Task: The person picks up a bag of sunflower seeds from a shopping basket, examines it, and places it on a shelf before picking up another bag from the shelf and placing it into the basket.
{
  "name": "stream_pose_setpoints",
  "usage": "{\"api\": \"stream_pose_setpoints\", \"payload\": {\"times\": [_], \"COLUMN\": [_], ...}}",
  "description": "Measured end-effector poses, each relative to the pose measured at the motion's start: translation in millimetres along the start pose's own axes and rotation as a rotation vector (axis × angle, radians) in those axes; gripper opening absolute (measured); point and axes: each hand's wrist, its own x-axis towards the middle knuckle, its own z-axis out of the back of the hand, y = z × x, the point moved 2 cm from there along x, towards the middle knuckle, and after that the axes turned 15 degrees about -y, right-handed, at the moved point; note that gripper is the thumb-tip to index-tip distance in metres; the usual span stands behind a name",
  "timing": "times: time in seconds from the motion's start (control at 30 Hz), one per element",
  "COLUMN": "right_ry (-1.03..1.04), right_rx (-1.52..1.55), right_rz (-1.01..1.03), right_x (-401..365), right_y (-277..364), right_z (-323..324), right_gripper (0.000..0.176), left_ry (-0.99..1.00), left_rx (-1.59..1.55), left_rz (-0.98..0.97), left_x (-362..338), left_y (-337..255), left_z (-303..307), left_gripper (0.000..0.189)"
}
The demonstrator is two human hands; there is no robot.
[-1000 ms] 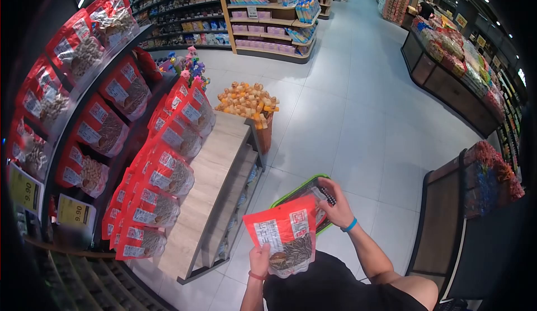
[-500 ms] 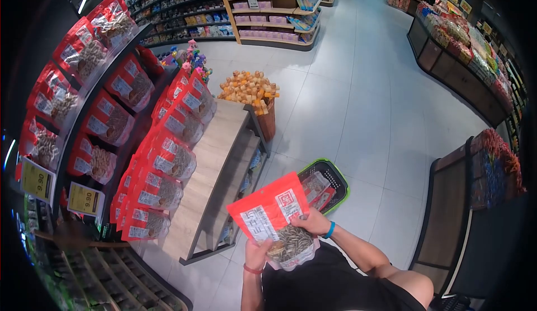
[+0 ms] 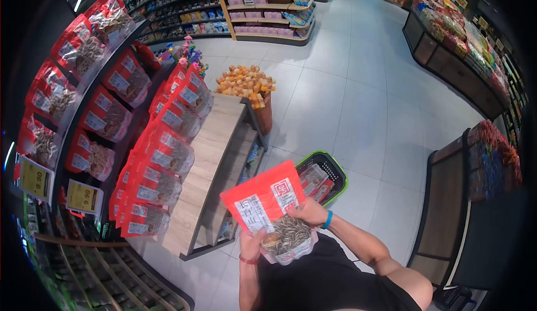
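While in both hands (image 3: 306,211), seed packet (image 3: 267,202)

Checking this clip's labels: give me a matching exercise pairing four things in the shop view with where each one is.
Things: 1 red seed bag; 2 green basket; 3 orange snack pile; 4 yellow price tags.
Places: A on the floor tiles; B low on the shelves at far left; C between left hand and right hand; D at the wooden table's far end.
Pairs: 1-C, 2-A, 3-D, 4-B.
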Motion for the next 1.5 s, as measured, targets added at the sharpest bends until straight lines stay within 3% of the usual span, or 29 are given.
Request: {"api": "stream_pose_setpoints", "payload": {"times": [0.07,0.17,0.27,0.37,0.53,0.7,0.9,1.07,1.3,1.5], "right_ry": [-0.126,-0.211,-0.228,-0.234,-0.053,-0.066,-0.042,-0.085,-0.146,0.019], "right_rx": [0.107,0.019,0.141,0.181,0.047,-0.067,0.180,0.115,0.161,-0.019], "right_rz": [-0.068,-0.086,-0.048,-0.035,0.000,-0.083,0.235,-0.044,0.032,-0.056], "right_x": [4.4,13.6,24.9,42.3,56.2,71.1,93.2,101.9,111.3,118.4], "right_y": [12.8,19.1,33.1,26.3,17.4,12.3,5.2,-1.9,19.9,8.3], "right_z": [-12.4,-23.8,-49.6,-70.8,-109.6,-142.1,-197.1,-217.0,-238.9,-233.6], "right_gripper": [0.038,0.039,0.041,0.042,0.044,0.046,0.051,0.055,0.057,0.061], "left_ry": [0.041,0.144,0.263,0.206,0.142,0.143,0.258,0.162,0.366,0.316], "left_rx": [-0.050,-0.119,0.101,0.086,0.018,-0.012,0.026,0.090,0.006,-0.075], "left_rz": [0.039,0.089,0.094,-0.002,-0.005,-0.025,-0.008,-0.040,0.054,0.063], "left_x": [7.8,20.9,36.6,49.1,65.3,81.0,99.7,115.3,100.4,94.4], "left_y": [-18.4,-31.7,-39.2,-55.0,-83.0,-110.5,-142.8,-141.0,-155.2,-155.0], "left_z": [-5.7,10.8,35.6,54.8,84.3,112.0,158.7,186.3,194.3,198.4], "left_gripper": [0.055,0.054,0.056,0.051,0.049,0.054,0.055,0.064,0.075,0.066]}}
